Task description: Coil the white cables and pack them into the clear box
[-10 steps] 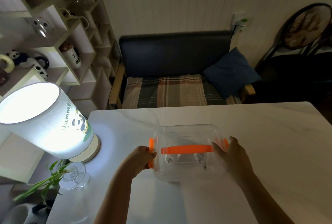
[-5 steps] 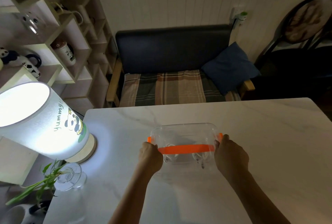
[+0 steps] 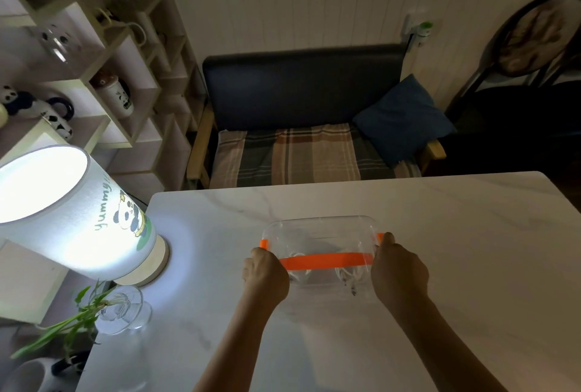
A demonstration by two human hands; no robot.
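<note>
A clear box [image 3: 320, 231] with a clear lid stands on the white marble table [image 3: 456, 250]. An orange handle [image 3: 323, 260] lies across its near side, with orange clips at both ends. Coiled white cables [image 3: 344, 275] show faintly through the plastic inside. My left hand [image 3: 265, 275] grips the box's left end at the clip. My right hand [image 3: 397, 269] grips its right end, thumb up on the orange clip.
A lit lamp [image 3: 72, 218] with a panda print stands at the table's left edge. A glass vase with a green plant [image 3: 119, 313] sits in front of it. Beyond the table is a dark bench [image 3: 301, 146] with a blue cushion, and shelves at left.
Both hands have slid up onto the box's ends and closed on them. The orange handle has swung toward the near side. The view has shifted a little.
</note>
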